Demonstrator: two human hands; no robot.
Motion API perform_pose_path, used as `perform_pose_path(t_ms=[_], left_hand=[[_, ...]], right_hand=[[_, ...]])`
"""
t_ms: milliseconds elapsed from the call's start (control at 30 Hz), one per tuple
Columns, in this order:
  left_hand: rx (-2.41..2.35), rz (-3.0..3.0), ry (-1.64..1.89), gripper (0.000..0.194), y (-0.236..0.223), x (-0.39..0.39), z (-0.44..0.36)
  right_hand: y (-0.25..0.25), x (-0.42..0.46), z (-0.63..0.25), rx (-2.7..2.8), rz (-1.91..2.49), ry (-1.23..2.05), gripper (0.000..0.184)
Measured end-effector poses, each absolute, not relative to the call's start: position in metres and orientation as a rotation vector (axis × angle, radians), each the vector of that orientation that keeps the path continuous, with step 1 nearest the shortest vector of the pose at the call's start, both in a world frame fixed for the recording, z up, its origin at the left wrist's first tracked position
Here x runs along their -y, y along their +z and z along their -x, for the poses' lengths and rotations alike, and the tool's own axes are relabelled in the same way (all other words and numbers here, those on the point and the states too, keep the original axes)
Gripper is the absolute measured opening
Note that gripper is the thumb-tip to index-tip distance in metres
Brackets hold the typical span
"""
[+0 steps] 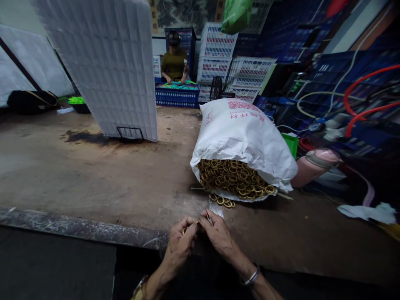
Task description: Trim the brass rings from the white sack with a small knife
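Near the front edge of the table, my left hand (179,243) pinches a brass-coloured ring (184,230). Opposite it, the fingers of my right hand (220,239) are closed around a thin, pointed metal tool (208,218), whose exact kind is hard to make out. Both hands almost meet at the fingertips. Just beyond them lies a white woven sack (240,129) on its side, its mouth towards me and full of brass-coloured rings (237,179). Several loose rings (221,201) have spilled onto the tabletop below the mouth.
A tall white ribbed panel (125,71) leans on the wooden table (78,175) at left. A person (175,62) works behind a blue crate (176,96). White crates (215,50) are stacked behind. At right stand a pink bottle (315,166) and orange hoses (350,100).
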State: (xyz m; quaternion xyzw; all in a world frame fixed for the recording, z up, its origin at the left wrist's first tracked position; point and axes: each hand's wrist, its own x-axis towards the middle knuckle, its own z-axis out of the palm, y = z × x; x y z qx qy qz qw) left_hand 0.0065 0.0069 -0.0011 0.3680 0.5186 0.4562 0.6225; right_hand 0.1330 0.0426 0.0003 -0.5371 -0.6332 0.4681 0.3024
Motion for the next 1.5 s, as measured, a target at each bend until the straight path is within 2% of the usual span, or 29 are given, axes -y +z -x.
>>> perform_pose_path(t_ms=[100,233,333,467,633,933,1133,1367,1500], left_hand=[[-1.074,-0.657,0.948,0.03,-0.001,-0.007,-0.008],[-1.035,-0.61,1.001,0.032,-0.001,-0.006,-0.01],[-1.082,-0.667,1.031,0.032,-0.004,-0.006,-0.01],[-1.151,-0.757,1.031,0.032,-0.004,-0.007,-0.011],[-1.22,-0.804,1.034,0.035,-0.001,-0.008,-0.013],[-1.17,-0.994,1.092,0.03,-0.014,0.001,-0.007],[-0.986,-0.796,0.928,0.03,0.001,0.01,-0.008],[-0.895,-0.559,1.01,0.034,-0.006,-0.003,-0.008],[-0.855,-0.454,1.03,0.025,-0.006,-0.004,-0.006]], right_hand=[[-0.001,-0.043,-0.132,1.685,1.422,1.226,0.024],[-0.003,-0.045,-0.136,1.644,1.403,1.283,0.024],[-0.004,-0.044,-0.14,1.75,1.486,1.141,0.024],[-0.006,-0.037,-0.144,2.082,1.499,0.931,0.015],[-0.009,-0.034,-0.143,2.288,1.489,0.814,0.029],[-0.01,-0.037,-0.148,2.427,1.482,0.781,0.029],[-0.013,-0.052,-0.163,2.328,1.793,0.488,0.027],[-0.02,-0.076,-0.185,2.084,1.954,0.125,0.025],[-0.021,-0.081,-0.185,2.129,2.025,0.09,0.019]])
